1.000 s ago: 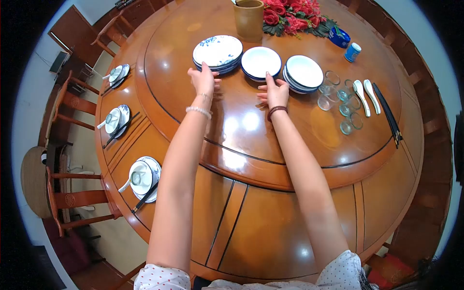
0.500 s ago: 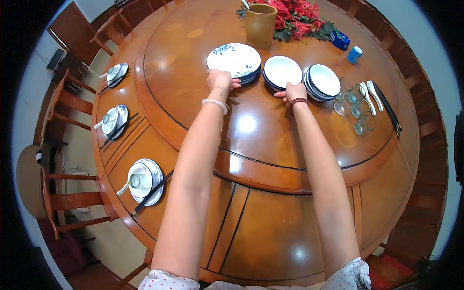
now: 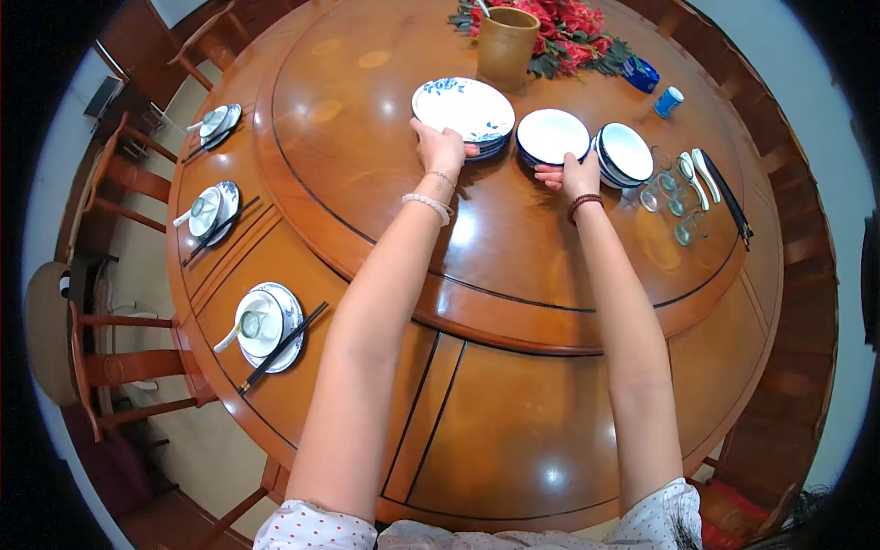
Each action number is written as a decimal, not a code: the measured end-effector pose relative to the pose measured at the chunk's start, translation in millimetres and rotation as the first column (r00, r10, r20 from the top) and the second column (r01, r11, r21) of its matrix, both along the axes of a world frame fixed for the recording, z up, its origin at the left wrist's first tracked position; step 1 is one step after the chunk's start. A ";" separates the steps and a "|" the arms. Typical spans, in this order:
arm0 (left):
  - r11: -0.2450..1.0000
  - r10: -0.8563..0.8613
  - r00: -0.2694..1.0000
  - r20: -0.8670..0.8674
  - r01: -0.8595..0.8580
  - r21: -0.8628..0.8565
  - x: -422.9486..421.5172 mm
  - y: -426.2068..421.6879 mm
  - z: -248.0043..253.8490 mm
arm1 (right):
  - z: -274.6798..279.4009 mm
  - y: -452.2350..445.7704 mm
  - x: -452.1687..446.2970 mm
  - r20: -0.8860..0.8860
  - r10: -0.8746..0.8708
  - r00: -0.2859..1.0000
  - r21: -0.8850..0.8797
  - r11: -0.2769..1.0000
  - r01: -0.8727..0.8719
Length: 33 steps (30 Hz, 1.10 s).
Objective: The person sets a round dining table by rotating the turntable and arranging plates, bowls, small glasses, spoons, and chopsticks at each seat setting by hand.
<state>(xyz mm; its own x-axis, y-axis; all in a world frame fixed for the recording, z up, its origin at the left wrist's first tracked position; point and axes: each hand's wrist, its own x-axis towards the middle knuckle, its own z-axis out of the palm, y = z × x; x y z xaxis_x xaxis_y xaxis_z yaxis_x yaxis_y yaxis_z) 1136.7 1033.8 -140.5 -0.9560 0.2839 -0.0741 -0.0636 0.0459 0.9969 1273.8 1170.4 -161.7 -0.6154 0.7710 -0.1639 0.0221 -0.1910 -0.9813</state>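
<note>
At twelve o'clock on the table [image 3: 522, 412], touching the plate stack [image 3: 458, 108] at its seven-o'clock edge with the half-curled left hand [image 3: 443, 149]! At one, meeting the bowl stack [image 3: 550, 131] at its five-o'clock rim with the right hand [image 3: 579, 176], curled too; impossible to tell if truly gripping. Just beside, towards two: more bowls [image 3: 628, 151]!

Remotely, I see a wooden table [image 3: 513, 431], its raised centre [image 3: 353, 137] (glossy, round) carrying stacked plates [image 3: 461, 112], bowls [image 3: 552, 136] and red flowers [image 3: 573, 41].
</note>
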 end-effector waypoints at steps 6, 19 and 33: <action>0.961 -0.113 0.994 -0.006 0.111 0.255 37.5 -31.5 16.4 | 18.5 -34.0 43.6 -0.260 -0.049 0.964 -0.003 0.999 0.050; 0.987 -0.161 0.946 0.282 0.154 0.045 264.9 -342.1 -33.6 | 47.5 -276.1 242.3 0.050 -0.025 0.998 -0.204 0.978 0.035; 0.957 -0.289 0.910 0.296 0.264 0.124 297.3 -384.0 -90.5 | -29.5 -392.6 247.8 -0.056 0.202 0.978 -0.471 0.858 -0.205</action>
